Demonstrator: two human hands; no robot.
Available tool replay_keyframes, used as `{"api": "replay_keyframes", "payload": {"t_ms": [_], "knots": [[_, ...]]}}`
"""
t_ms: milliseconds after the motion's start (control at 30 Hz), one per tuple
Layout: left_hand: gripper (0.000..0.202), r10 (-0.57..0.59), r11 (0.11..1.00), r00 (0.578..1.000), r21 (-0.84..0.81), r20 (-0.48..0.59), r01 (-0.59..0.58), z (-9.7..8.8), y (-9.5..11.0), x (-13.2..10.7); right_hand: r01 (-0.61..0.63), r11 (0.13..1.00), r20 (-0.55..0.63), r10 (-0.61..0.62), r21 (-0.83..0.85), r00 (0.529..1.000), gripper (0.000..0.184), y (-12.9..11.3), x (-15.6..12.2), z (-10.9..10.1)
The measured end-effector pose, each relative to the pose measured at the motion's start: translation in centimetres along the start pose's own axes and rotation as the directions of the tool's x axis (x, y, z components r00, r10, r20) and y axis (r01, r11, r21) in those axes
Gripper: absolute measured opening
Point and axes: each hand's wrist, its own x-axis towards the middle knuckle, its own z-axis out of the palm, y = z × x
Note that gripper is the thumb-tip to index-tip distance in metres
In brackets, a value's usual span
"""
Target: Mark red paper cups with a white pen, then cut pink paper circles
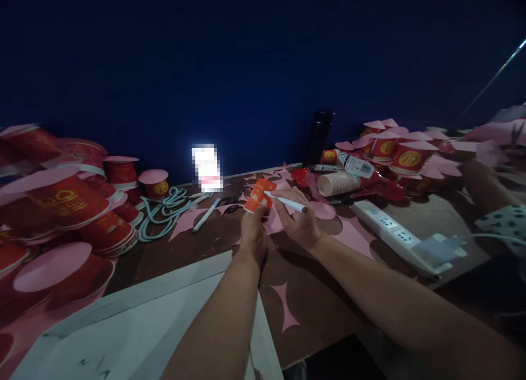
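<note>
A red paper cup (pixel 258 193) with gold print lies tilted in my left hand (pixel 253 229), whose thumb and fingers are wrapped round its lower end. My right hand (pixel 302 218) grips a white marker pen (pixel 292 203), its tip at the side of the cup. Below both hands, pink paper scraps (pixel 283 308) lie on the brown table (pixel 312 292). Left of the cup are a second marker pen (pixel 206 215) and dark-handled scissors (pixel 235 203), partly covered by paper.
Red cups (pixel 69 199) with pink paper discs crowd the left; more cups (pixel 411 158) stand at right. A power strip (pixel 394 237), a sleeve of cups (pixel 339 184), a black bottle (pixel 320 136), a coiled cable (pixel 160 210) and a white board (pixel 135 319) surround my arms. Another person's hand (pixel 480 185) is far right.
</note>
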Motion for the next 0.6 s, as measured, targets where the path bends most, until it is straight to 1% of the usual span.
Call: {"api": "replay_keyframes", "payload": {"t_ms": [133,333,600], "knots": [[0.026,0.016,0.999,1.0,0.042,-0.017,-0.015,0.2,0.12,-0.18,0.007,1.0,-0.001,-0.007,0.0,1.0,0.018,-0.03,0.01,0.02],[0.025,0.016,1.0,0.999,0.013,-0.04,-0.015,0.37,0.12,-0.18,0.0,1.0,-0.003,0.0,-0.001,1.0,0.018,0.0,-0.03,0.01],[0.025,-0.024,1.0,0.999,-0.001,-0.039,0.024,0.42,0.27,-0.35,0.005,1.0,-0.016,-0.005,-0.01,1.0,0.018,-0.06,-0.01,0.04]]}}
